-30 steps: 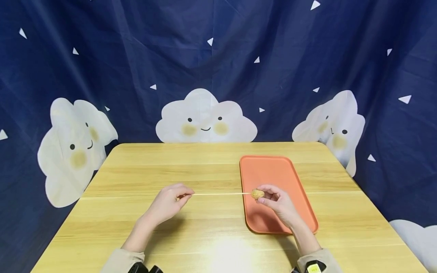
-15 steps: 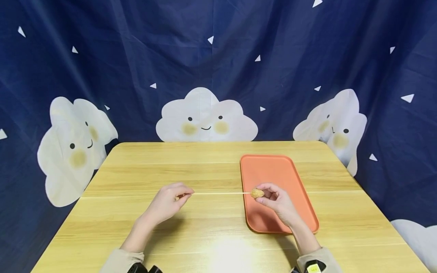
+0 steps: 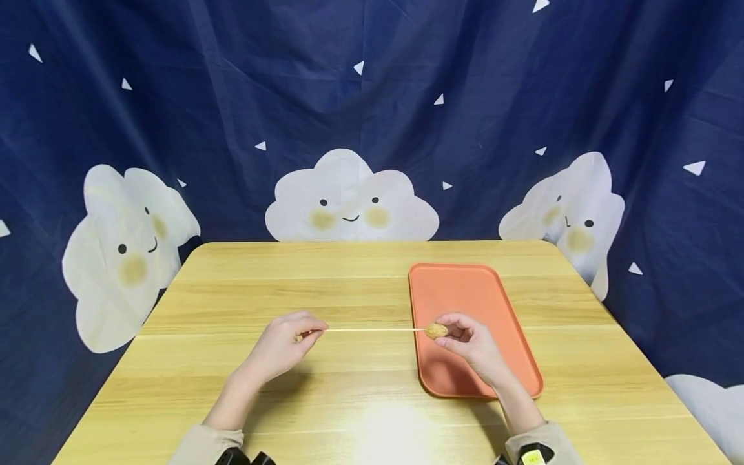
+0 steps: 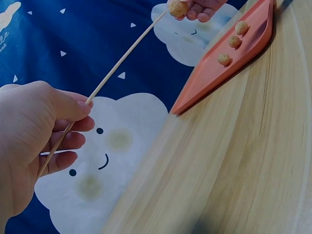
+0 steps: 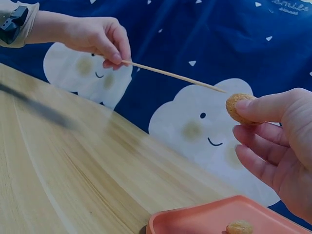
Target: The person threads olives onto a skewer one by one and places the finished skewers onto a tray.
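Note:
My left hand (image 3: 289, 342) pinches a thin wooden skewer (image 4: 119, 63) between thumb and fingers, its rear end running back across the palm. The skewer points sideways toward my right hand (image 3: 475, 345). There a small golden-brown, rough-skinned ball of food (image 5: 235, 108), like a fried puff, is held between thumb and fingertips. The skewer's tip is right at the near edge of the ball. Both hands are raised above the table, the right one over the orange tray (image 3: 453, 287). In the left wrist view three similar balls (image 4: 235, 42) lie on that tray; the head view hides them behind the right hand.
The tray lies on the right part of a light wooden table (image 3: 279, 284). Beyond the table's far edge hangs a dark blue curtain (image 3: 314, 84) with white clouds (image 3: 351, 187). A wrist camera (image 3: 531, 454) sits at the right sleeve.
Both hands, with the skewer and the ball, have shifted very slightly to the left. Their grips look the same, and the tray has stayed in place.

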`<state>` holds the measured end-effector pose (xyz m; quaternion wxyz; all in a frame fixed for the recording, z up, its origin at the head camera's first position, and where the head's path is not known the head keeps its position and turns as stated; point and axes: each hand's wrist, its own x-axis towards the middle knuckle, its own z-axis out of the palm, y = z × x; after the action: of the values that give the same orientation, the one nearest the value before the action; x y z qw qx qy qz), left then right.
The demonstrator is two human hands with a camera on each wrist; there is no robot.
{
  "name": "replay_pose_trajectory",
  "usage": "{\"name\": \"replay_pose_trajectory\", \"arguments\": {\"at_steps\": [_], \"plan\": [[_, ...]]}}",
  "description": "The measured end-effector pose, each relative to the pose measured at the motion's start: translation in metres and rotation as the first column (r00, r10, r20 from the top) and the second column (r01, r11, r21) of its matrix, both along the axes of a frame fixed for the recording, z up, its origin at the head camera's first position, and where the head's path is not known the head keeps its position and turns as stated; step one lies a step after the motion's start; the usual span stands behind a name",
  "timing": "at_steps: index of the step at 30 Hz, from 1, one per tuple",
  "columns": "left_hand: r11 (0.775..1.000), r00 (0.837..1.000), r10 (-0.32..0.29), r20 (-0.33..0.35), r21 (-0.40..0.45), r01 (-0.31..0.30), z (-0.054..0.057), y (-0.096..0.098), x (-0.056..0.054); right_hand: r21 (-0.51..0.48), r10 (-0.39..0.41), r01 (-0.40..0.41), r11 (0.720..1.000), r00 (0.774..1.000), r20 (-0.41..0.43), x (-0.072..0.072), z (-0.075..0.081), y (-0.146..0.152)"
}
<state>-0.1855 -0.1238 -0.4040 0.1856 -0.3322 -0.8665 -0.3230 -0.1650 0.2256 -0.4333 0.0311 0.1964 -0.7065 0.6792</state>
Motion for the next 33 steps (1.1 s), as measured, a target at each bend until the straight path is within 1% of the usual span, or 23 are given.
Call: {"name": "replay_pose_trajectory", "arguments": {"at_steps": [3, 13, 16, 19, 24, 28, 31, 33], "plan": [[1.0, 1.0, 0.004, -0.003, -0.011, -0.004, -0.0007, 0.0001, 0.0001, 0.013, -0.001, 0.001, 1.0, 1.0, -0.013, 0.0, -0.0004, 0.0005], [1.0, 1.0, 0.014, -0.012, -0.021, -0.014, -0.0043, 0.0001, -0.0007, 0.037, -0.022, 0.022, 0.999, 1.0, -0.011, 0.0007, -0.0016, 0.0], [1.0, 1.0, 0.015, 0.0, -0.017, -0.015, -0.0047, 0.0007, -0.0012, 0.048, -0.032, 0.032, 0.998, 0.999, -0.008, 0.0008, -0.0021, 0.0001], [1.0, 0.999, 0.02, 0.025, -0.021, -0.019, -0.0043, 0.0016, -0.0009, 0.057, -0.037, 0.037, 0.998, 0.999, -0.002, 0.0012, -0.0024, 0.0002], [0.998, 0.997, 0.049, 0.058, -0.04, -0.047, -0.0044, 0.0026, -0.0003, 0.062, -0.039, 0.039, 0.997, 0.999, 0.003, 0.0015, -0.0029, -0.0004], [0.996, 0.997, 0.073, 0.038, -0.052, -0.071, -0.0042, 0.0028, -0.0006, 0.059, -0.039, 0.038, 0.998, 0.999, 0.001, 0.0011, -0.0035, -0.0005], [0.997, 0.998, 0.063, 0.005, -0.044, -0.063, -0.0048, 0.0023, -0.0012, 0.059, -0.039, 0.039, 0.998, 0.999, -0.001, 0.0009, -0.0033, -0.0005], [0.998, 0.999, 0.053, 0.0, -0.031, -0.053, -0.0052, 0.0018, -0.0015, 0.054, -0.037, 0.038, 0.998, 0.999, -0.008, 0.0007, -0.0029, -0.0004]]}}
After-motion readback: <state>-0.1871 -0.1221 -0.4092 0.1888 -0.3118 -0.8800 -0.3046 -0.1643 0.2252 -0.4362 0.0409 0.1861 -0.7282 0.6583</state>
